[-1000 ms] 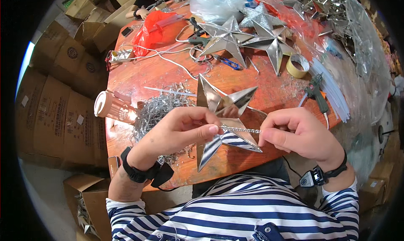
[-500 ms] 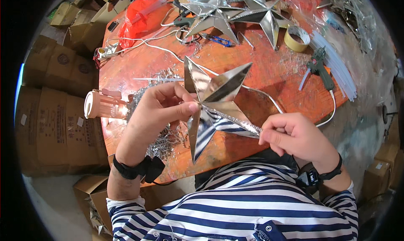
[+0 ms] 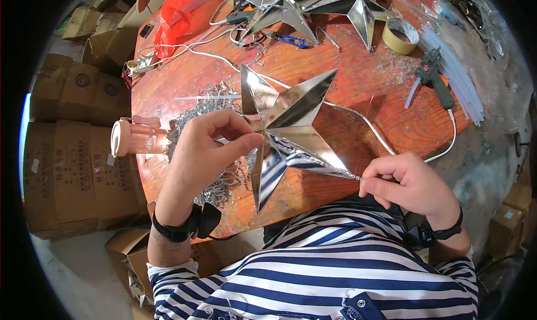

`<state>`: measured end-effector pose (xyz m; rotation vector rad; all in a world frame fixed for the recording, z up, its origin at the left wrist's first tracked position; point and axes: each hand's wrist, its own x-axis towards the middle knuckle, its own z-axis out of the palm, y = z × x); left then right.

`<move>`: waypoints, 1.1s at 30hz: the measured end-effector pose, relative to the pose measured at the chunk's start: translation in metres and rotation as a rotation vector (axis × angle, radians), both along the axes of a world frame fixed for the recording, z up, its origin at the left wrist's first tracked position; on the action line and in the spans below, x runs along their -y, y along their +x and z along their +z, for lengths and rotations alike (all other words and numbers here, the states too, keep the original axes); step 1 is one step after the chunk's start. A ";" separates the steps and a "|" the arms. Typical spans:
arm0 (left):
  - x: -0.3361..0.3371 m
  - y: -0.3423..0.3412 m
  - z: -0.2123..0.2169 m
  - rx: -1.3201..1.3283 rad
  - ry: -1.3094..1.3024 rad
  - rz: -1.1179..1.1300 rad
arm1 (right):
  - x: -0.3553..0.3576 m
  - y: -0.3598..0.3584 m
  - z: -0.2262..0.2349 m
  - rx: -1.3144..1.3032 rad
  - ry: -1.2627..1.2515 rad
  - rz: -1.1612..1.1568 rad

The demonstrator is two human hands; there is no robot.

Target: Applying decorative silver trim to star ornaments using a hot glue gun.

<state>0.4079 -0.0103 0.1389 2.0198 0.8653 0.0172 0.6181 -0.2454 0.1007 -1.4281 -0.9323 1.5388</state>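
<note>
A shiny silver five-pointed star (image 3: pixel 302 146) is held up over the worktable. My left hand (image 3: pixel 218 141) grips it at the left, the thumb and fingers pinching near its centre; some fingertips are hidden behind it. A thin beaded silver trim (image 3: pixel 319 162) runs along the ridge from the centre to the lower right point. At that point, my right hand (image 3: pixel 400 180) is closed in a pinch on the trim's end. Under and beside my left forearm lies a heap of curly silver tinsel (image 3: pixel 218 190).
Finished-looking stars (image 3: pixel 282 9) lie at the back, near blue-handled snips (image 3: pixel 288 39) and another glue gun (image 3: pixel 240 17). A tape roll (image 3: pixel 399 36), corded green glue gun (image 3: pixel 433 79) and glue sticks (image 3: pixel 456 79) lie right. A pink cup (image 3: pixel 137 138) and cardboard boxes (image 3: pixel 78 174) are left.
My right hand has moved a little to the right, and more of the star's lower right point now shows. My left hand keeps its hold. The view has shifted slightly.
</note>
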 end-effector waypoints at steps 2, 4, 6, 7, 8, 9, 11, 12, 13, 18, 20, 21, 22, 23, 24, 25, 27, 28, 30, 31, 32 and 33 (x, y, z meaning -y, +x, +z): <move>-0.003 0.000 -0.002 0.001 -0.042 0.014 | 0.000 0.000 -0.003 -0.016 0.011 0.007; -0.005 0.000 -0.006 0.004 -0.083 0.028 | -0.001 -0.001 -0.004 -0.027 0.017 -0.001; -0.004 0.002 -0.009 0.088 -0.145 0.089 | -0.002 -0.001 -0.006 -0.037 0.022 -0.010; -0.003 0.003 -0.009 0.086 -0.144 0.089 | -0.002 -0.001 -0.006 -0.031 0.023 -0.007; -0.002 0.004 -0.009 0.092 -0.132 0.095 | -0.002 -0.001 -0.006 -0.024 0.025 -0.005; -0.001 0.005 -0.010 0.099 -0.121 0.102 | -0.002 -0.001 -0.007 -0.026 0.024 -0.005; -0.001 0.006 -0.010 0.089 -0.070 0.062 | -0.001 -0.001 -0.007 -0.035 0.020 -0.001; -0.001 0.007 -0.011 0.081 -0.018 0.021 | -0.001 -0.001 -0.008 -0.036 0.019 -0.001; -0.001 0.008 -0.011 0.080 -0.019 0.021 | -0.001 -0.001 -0.008 -0.039 0.017 -0.003; -0.001 0.012 -0.014 0.034 0.124 -0.050 | 0.001 -0.001 -0.010 -0.020 -0.003 -0.003; -0.003 0.013 -0.013 0.017 0.044 -0.016 | 0.002 -0.001 -0.009 -0.013 -0.003 -0.004; -0.005 0.014 -0.012 0.000 -0.035 0.019 | 0.002 0.000 -0.010 -0.014 -0.003 -0.004; -0.007 0.013 -0.013 0.000 -0.035 0.019 | 0.003 0.000 -0.011 -0.016 0.001 -0.004; -0.010 0.011 -0.015 0.034 -0.124 0.052 | 0.003 0.000 -0.011 -0.017 0.006 -0.004; -0.012 0.011 -0.016 0.069 -0.213 0.086 | 0.003 0.000 -0.012 -0.018 0.005 -0.004; -0.012 0.012 -0.016 0.068 -0.213 0.087 | 0.002 0.001 -0.012 -0.019 0.001 -0.003; -0.013 0.013 -0.017 0.049 -0.170 0.044 | 0.003 0.001 -0.013 -0.021 -0.005 -0.004; -0.013 0.014 -0.017 0.048 -0.172 0.043 | 0.003 0.001 -0.015 -0.020 -0.005 -0.001; -0.012 0.016 -0.016 0.020 -0.092 -0.011 | 0.004 0.001 -0.017 -0.020 -0.007 0.000; -0.011 0.016 -0.015 0.019 -0.094 -0.013 | 0.005 0.001 -0.016 -0.016 -0.017 0.003; -0.011 0.017 -0.015 0.020 -0.105 -0.002 | 0.005 0.000 -0.016 -0.011 -0.027 0.007; -0.010 0.016 -0.015 0.019 -0.118 0.012 | 0.005 0.000 -0.015 -0.013 -0.031 0.006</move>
